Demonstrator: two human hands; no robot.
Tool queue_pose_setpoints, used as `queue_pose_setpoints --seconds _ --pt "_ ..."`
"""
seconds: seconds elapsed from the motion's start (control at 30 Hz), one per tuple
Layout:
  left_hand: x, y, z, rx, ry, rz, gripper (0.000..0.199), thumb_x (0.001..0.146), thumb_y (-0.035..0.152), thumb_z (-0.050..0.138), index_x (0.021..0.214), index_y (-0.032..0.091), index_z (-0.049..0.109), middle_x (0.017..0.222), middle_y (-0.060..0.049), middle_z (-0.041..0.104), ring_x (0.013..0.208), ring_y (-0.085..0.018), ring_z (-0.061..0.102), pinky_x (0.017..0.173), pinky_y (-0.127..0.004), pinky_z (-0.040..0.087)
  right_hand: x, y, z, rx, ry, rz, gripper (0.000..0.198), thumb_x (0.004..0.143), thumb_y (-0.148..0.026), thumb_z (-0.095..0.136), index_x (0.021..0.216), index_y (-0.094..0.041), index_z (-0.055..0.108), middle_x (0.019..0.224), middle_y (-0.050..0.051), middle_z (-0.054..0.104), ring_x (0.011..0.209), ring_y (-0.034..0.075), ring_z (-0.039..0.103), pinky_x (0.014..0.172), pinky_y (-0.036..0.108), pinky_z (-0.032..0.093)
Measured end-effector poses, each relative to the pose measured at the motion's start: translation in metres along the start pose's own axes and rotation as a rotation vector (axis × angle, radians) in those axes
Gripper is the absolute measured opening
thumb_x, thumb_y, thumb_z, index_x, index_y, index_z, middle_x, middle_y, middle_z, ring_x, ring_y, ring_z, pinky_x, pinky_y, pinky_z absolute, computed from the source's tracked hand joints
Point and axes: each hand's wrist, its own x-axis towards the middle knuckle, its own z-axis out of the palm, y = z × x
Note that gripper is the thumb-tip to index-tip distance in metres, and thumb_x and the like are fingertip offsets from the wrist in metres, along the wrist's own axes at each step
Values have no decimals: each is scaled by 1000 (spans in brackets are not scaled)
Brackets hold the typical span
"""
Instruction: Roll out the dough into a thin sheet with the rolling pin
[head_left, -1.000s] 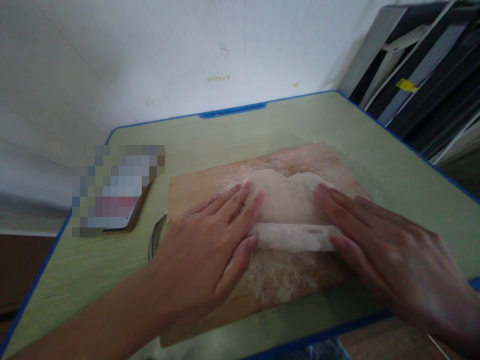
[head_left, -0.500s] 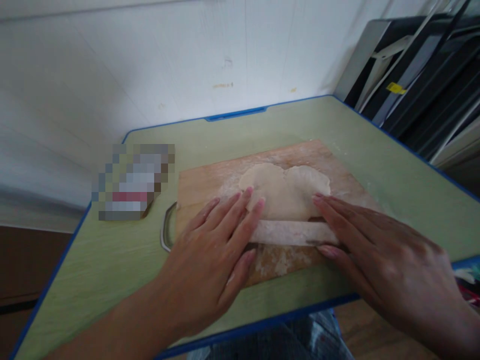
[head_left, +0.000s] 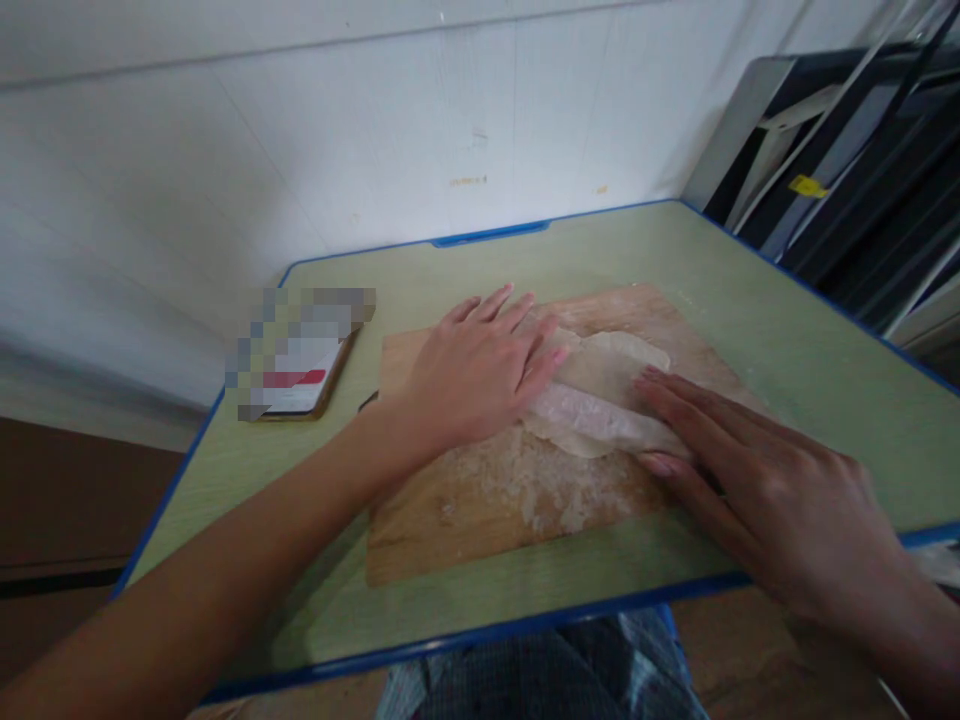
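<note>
A flour-dusted rolling pin (head_left: 600, 412) lies slantwise across a flattened sheet of dough (head_left: 616, 360), its left end higher than its right. My left hand (head_left: 487, 365) lies flat over the pin's left end, fingers stretched forward and spread, hiding that end and part of the dough. At the right end, my right hand (head_left: 757, 475) has its fingers on top and its thumb on the near side of the pin. Dough shows on both sides of the pin. Underneath is a floured wooden cutting board (head_left: 427, 540).
The board rests on a light green table (head_left: 315, 590) with a blue edge. A phone (head_left: 307, 360), partly pixelated, stands propped at the left. A white wall (head_left: 420, 130) rises behind. Dark panels and frames (head_left: 862, 180) lean at the right.
My left hand has moved forward with the pin's left end, away from me. The pin now lies slanted over the dough instead of level along its near edge. The right hand moved little.
</note>
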Motion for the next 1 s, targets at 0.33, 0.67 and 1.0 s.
queue_pose_setpoints --seconds 0.33,0.67,1.0 --pt "69 -14 4 -206 -194 10 60 96 51 11 115 20 59 119 -8 63 110 -24 57 93 -37 43 0 20 5 211 -162 61 50 94 -45 33 133 -17 46 136 8 52 128 20 44 99 44 42" --pt "91 -15 11 -267 -296 -89 55 96 48 16 118 22 59 125 -6 60 113 -27 56 92 -42 44 -17 8 0 176 -187 62 61 91 -45 38 146 -21 26 147 3 38 131 18 41 103 39 40" --pt "79 -17 11 -199 -333 7 58 95 54 17 139 24 41 142 -4 46 131 -28 40 106 -46 31 -15 -4 -5 130 -134 -11 64 90 -42 44 143 -8 31 142 12 45 120 24 53 91 35 52"
